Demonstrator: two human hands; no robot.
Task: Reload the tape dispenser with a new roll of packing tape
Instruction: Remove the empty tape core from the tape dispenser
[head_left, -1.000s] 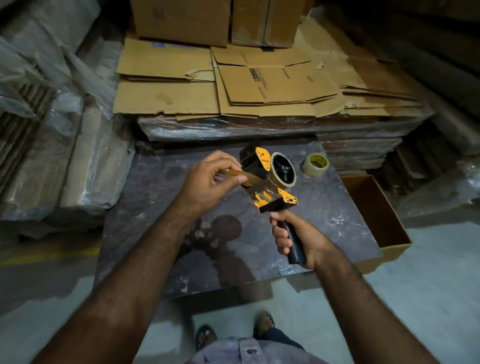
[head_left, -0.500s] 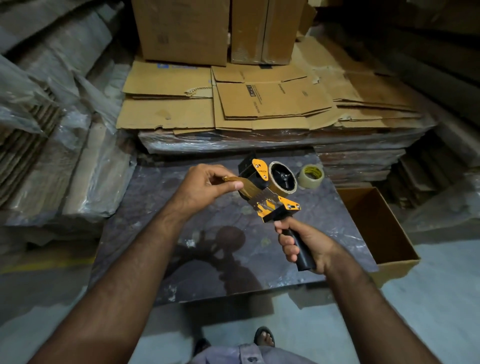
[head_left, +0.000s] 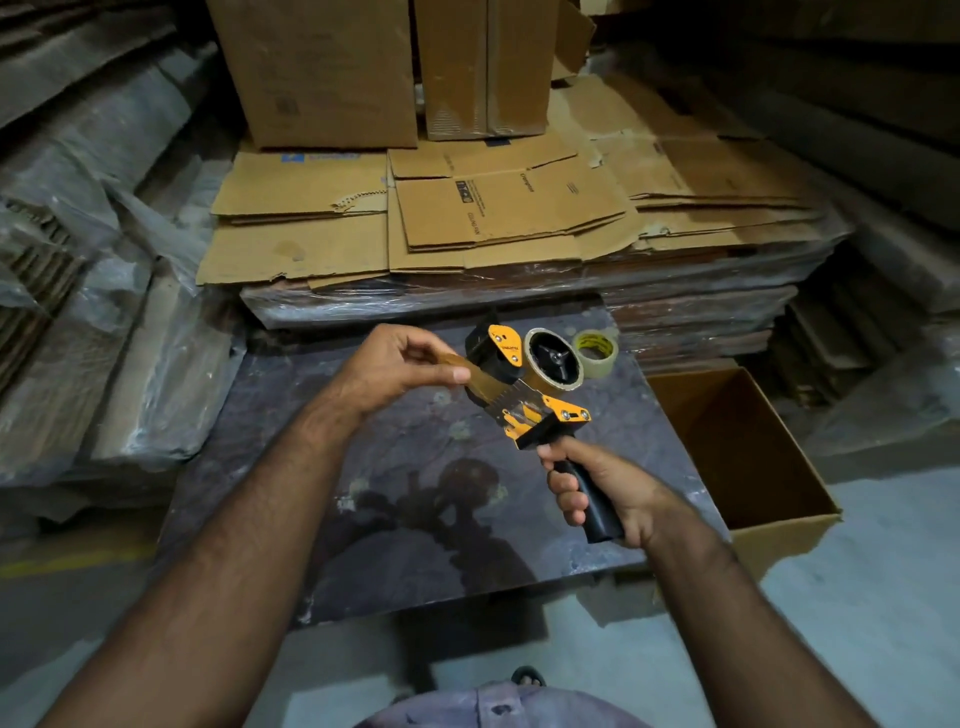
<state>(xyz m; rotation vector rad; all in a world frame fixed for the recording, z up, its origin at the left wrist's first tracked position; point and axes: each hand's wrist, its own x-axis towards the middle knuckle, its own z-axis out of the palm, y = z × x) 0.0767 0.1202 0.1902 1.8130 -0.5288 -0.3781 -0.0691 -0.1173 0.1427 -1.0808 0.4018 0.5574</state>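
Observation:
An orange and black tape dispenser (head_left: 524, 395) is held above the dark marbled table (head_left: 415, 493). My right hand (head_left: 597, 488) grips its black handle from below. A brown roll of packing tape (head_left: 553, 358) sits on the dispenser's hub. My left hand (head_left: 400, 366) pinches the brown tape strip (head_left: 457, 364) that runs out to the left past the dispenser's front roller. A second, clear tape roll (head_left: 596, 346) lies on the table just behind the dispenser.
An open cardboard box (head_left: 748, 457) stands on the floor at the table's right edge. Flattened cartons (head_left: 467, 218) are stacked behind the table, with upright boxes (head_left: 322, 73) on top. Plastic-wrapped bundles (head_left: 104, 338) lie to the left.
The dispenser and both hands have shifted slightly right and away across the table. My left hand still pinches the tape strip, now drawn a little further left from the roller.

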